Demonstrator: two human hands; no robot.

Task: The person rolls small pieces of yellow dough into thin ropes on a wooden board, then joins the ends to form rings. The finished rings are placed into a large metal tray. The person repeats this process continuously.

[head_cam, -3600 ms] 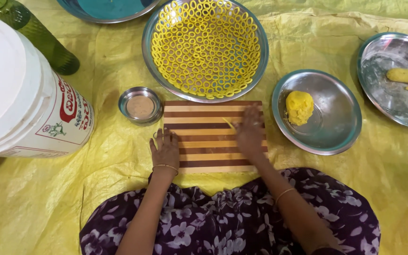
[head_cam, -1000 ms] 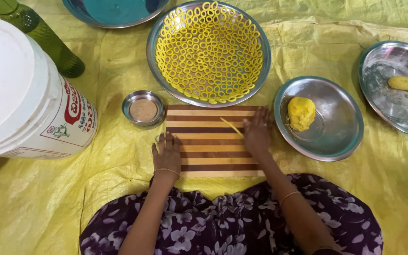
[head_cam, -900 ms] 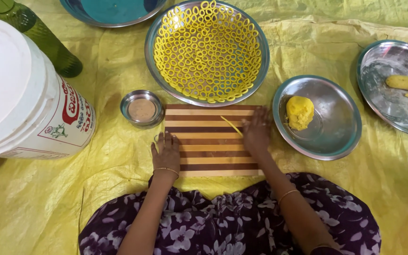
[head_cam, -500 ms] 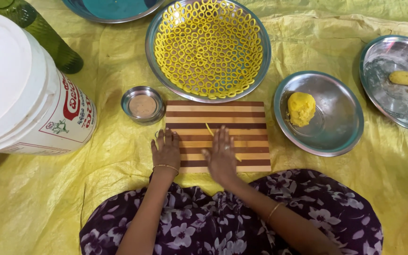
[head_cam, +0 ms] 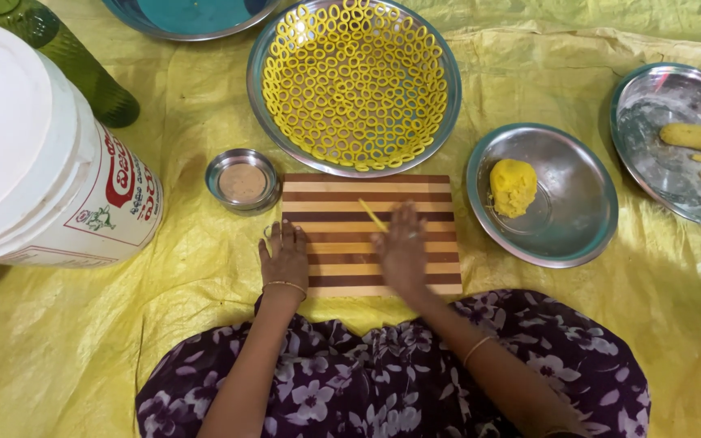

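The right hand lies flat and open over a thin dough strip mid-board; the left hand, open, presses the striped board's left edge.

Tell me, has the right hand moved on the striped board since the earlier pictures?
Yes. The right hand slid left along the striped board, from near its right edge to about its middle, closer to the left hand.

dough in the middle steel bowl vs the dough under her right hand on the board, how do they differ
The dough lump is a thick rounded ball; the dough strand is a thin, straight rope. The lump sits untouched in the steel bowl; the strand lies on the striped board, its end poking out from under the right hand. Both are the same yellow.
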